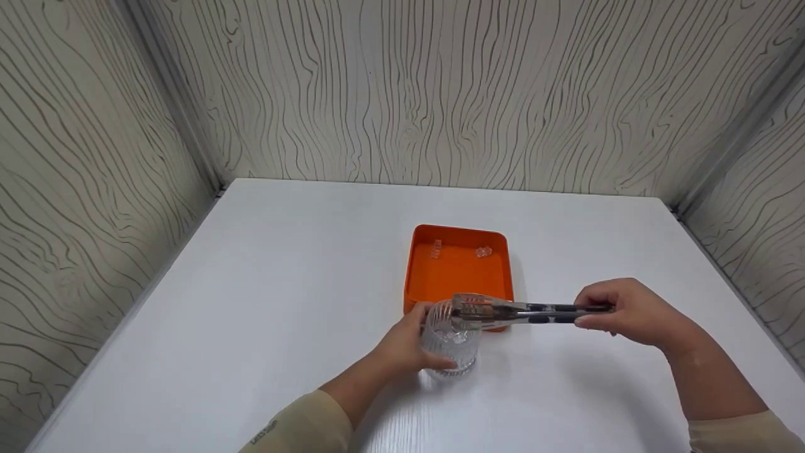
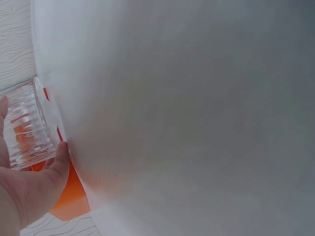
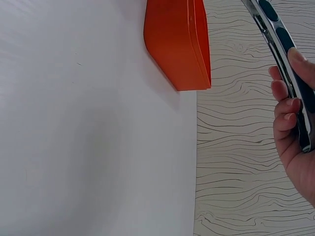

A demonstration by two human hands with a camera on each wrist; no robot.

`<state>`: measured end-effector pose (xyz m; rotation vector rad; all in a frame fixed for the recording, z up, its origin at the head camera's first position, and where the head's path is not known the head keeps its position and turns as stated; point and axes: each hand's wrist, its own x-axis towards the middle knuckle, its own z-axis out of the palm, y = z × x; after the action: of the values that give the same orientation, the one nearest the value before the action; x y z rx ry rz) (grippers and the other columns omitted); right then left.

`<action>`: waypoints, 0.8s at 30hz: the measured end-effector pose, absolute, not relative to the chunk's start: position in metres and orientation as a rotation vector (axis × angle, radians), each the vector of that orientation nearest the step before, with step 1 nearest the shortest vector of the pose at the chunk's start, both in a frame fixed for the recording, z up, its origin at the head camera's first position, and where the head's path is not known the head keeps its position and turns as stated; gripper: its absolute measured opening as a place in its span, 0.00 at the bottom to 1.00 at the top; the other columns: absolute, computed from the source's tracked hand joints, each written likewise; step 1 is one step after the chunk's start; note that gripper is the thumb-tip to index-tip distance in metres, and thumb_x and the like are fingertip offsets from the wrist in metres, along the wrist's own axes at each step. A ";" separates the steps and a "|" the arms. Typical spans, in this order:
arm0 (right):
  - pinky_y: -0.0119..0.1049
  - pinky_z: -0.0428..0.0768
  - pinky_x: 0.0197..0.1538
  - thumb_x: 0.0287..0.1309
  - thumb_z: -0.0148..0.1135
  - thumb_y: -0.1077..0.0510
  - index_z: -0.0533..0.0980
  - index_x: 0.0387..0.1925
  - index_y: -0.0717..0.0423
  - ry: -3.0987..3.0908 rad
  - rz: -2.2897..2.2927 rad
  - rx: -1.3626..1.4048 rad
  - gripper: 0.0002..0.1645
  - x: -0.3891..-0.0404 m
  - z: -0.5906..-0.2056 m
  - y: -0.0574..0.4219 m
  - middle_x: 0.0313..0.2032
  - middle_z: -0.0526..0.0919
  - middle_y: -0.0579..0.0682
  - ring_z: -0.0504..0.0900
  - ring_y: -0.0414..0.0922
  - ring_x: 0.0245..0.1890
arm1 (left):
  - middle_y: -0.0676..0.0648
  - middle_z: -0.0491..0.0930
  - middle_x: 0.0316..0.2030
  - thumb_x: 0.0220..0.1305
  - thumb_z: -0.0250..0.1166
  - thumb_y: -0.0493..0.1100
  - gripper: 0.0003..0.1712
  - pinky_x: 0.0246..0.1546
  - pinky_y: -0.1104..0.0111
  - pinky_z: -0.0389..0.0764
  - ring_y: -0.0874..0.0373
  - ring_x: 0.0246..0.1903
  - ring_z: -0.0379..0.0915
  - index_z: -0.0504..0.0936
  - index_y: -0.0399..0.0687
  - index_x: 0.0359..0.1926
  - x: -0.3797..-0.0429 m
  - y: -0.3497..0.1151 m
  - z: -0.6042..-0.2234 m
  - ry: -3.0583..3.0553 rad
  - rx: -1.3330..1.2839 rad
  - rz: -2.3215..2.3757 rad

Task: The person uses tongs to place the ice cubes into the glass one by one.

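My left hand (image 1: 402, 343) holds a clear ribbed glass (image 1: 451, 346), thumb and fingers round its side, in front of an orange tray (image 1: 415, 270). Clear pieces show inside the glass. In my right hand (image 1: 635, 314) are metal tongs (image 1: 522, 312) with dark grip pads, held level, their tips over the mouth of the glass. The right wrist view shows the fingers (image 3: 285, 120) curled round the tongs' handle (image 3: 288, 59). Two small clear clusters like ice cubes lie in the tray, one at its back left (image 1: 436, 249), another cluster (image 1: 483, 251) at back right.
A white table (image 1: 283, 283) carries everything. Wood-grain patterned panels (image 1: 409, 94) stand behind it and at both sides. The tray's raised walls (image 3: 170, 44) stand just beyond the glass.
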<state>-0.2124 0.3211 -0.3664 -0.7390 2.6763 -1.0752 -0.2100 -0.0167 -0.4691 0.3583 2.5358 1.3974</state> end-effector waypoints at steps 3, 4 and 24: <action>0.32 0.73 0.19 0.49 0.67 0.59 0.77 0.28 0.52 2.689 -1.066 -0.714 0.05 -0.212 -0.367 0.321 0.21 0.74 0.43 0.70 0.36 0.20 | 0.56 0.72 0.49 0.31 0.79 0.53 0.48 0.55 0.54 0.70 0.55 0.50 0.69 0.63 0.62 0.55 -0.210 -0.017 -0.469 2.537 0.361 1.394; 0.32 0.73 0.19 0.48 0.67 0.59 0.77 0.28 0.51 2.692 -1.062 -0.702 0.05 -0.212 -0.368 0.321 0.22 0.74 0.43 0.70 0.36 0.20 | 0.56 0.72 0.49 0.31 0.79 0.53 0.48 0.55 0.54 0.70 0.55 0.50 0.69 0.63 0.62 0.55 -0.210 -0.017 -0.469 2.537 0.363 1.395; 0.33 0.74 0.21 0.49 0.67 0.57 0.77 0.31 0.53 2.754 -1.084 -0.611 0.08 -0.211 -0.363 0.322 0.22 0.73 0.46 0.70 0.37 0.20 | 0.57 0.72 0.50 0.30 0.79 0.55 0.49 0.55 0.55 0.70 0.55 0.51 0.69 0.63 0.63 0.55 -0.211 -0.016 -0.471 2.532 0.346 1.384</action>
<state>-0.2109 0.3222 -0.3632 -0.6106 2.7540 -1.0845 -0.2110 -0.0159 -0.4708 0.3462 2.5318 1.3843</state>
